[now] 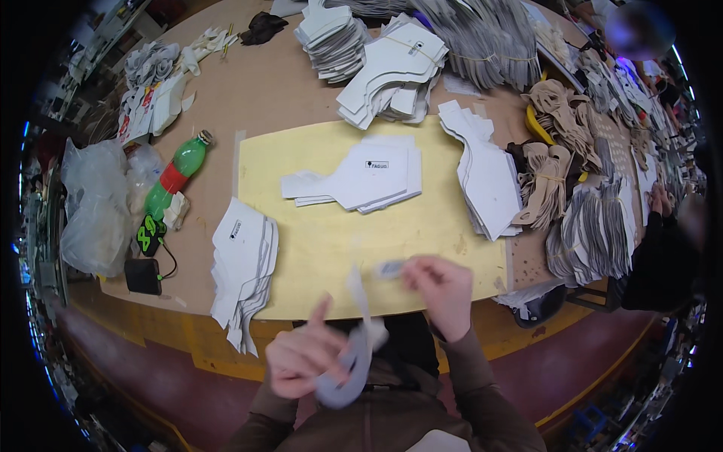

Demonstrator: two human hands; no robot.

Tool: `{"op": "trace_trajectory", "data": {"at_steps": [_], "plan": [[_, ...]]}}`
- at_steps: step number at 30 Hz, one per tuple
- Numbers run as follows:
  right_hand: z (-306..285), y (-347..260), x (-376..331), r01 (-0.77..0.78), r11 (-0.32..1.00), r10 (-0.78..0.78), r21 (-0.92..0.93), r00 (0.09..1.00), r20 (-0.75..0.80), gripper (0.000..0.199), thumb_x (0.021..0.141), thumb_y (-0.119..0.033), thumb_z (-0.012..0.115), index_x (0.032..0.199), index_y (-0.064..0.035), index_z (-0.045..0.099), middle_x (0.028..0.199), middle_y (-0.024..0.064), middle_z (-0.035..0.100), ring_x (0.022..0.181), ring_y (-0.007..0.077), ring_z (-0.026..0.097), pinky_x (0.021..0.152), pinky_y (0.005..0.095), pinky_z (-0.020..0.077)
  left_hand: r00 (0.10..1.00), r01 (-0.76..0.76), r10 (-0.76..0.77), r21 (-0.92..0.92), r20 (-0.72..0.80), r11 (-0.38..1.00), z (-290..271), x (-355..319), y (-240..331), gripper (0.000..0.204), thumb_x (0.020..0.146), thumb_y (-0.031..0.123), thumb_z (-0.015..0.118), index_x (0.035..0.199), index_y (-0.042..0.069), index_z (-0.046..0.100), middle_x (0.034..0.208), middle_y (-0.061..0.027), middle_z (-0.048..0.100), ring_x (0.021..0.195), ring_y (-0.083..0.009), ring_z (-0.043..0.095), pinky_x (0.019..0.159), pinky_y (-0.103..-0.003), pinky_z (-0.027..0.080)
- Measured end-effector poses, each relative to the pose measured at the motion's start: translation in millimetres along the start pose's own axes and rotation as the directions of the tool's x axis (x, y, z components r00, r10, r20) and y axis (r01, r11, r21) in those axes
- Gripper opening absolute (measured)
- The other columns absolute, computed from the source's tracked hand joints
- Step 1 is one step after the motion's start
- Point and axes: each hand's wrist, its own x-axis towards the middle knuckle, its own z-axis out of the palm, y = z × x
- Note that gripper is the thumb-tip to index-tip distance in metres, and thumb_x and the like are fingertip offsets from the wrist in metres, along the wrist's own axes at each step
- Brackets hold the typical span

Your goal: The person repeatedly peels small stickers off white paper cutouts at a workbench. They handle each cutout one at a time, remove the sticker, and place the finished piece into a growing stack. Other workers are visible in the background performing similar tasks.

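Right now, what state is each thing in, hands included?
Left hand: holding the roll, one finger extended
Right hand: pinching a label
Roll: partly unwound, strip loose, blurred
Label: off the mat, blurred
Bottle: lying down
Middle white stack: flat
Beige bundle: banded
Bag: crumpled
Black device: cable attached

Strip roll [339, 393] paper-like, finish blurred; white cut pieces [376, 181] matt, smooth; bottle [188, 157] glossy plastic; bag [94, 226] crinkled, shiny plastic; yellow sheet [309, 241] matt; worktop [252, 83] matt.
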Motion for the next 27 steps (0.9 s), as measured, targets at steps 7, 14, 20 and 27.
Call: {"op": "trace_trajectory", "data": {"at_steps": [7, 14, 20, 27], "plan": [[-3.9, -0.1, 11.3, -0.116, 0.989, 0.103, 0.088, 0.985, 0.139, 0.017, 0.095, -0.002, 0.068, 0.106, 0.0108, 0.071, 0.083, 0.0095, 0.072, 0.07, 0.0106, 0.067, 0.066, 0.0227, 0.055, 0.987, -0.156, 0.138, -0.297, -0.082, 0.942, 11.3, -2.3, 33.3, 0.012, 0.092, 0.018, 0.073, 0.094, 0.007, 0.067, 0.092, -0.0048, 0.071, 0.084, -0.0218, 0.07, 0.109, -0.052, 0.037], [-19.9, -17.4, -3.3, 0.03, 0.949, 0.011, -0.315, 0.992, 0.127, 0.035, 0.093, -0.007, 0.073, 0.125, 0.0051, 0.066, 0.076, 0.0079, 0.069, 0.066, 0.0099, 0.064, 0.063, 0.0253, 0.0525, 0.853, 0.436, -0.521, 0.537, 0.008, 0.722, 1.6, 25.9, 12.7, 0.022, 0.086, -0.001, 0.076, 0.106, 0.003, 0.068, 0.109, -0.012, 0.066, 0.099, -0.023, 0.066, 0.087, -0.032, 0.052], [-35.3, -18.4, -20.1, -0.081, 0.968, 0.199, -0.238, 0.827, 0.527, 0.016, 0.095, -0.007, 0.071, 0.105, 0.0053, 0.073, 0.074, 0.0023, 0.067, 0.068, 0.0067, 0.061, 0.064, 0.0227, 0.0493, 0.624, 0.781, -0.746, 0.156, -0.233, 0.605, 15.3, 27.3, -30.5, 0.024, 0.092, 0.004, 0.074, 0.113, 0.002, 0.061, 0.105, -0.0066, 0.067, 0.096, -0.0116, 0.062, 0.085, -0.026, 0.05], [-34.8, -9.0, -10.6, -0.128, 0.986, 0.153, -0.104, 0.946, 0.287, 0.014, 0.093, -0.009, 0.073, 0.095, 0.0042, 0.072, 0.074, 0.003, 0.065, 0.068, 0.0096, 0.058, 0.062, 0.0265, 0.0455, 0.535, 0.827, -0.817, 0.332, -0.214, 0.454, 3.6, 32.0, -34.7, 0.024, 0.094, 0.019, 0.075, 0.106, -0.002, 0.07, 0.081, -0.0022, 0.069, 0.072, -0.0049, 0.059, 0.065, -0.024, 0.048]]}}
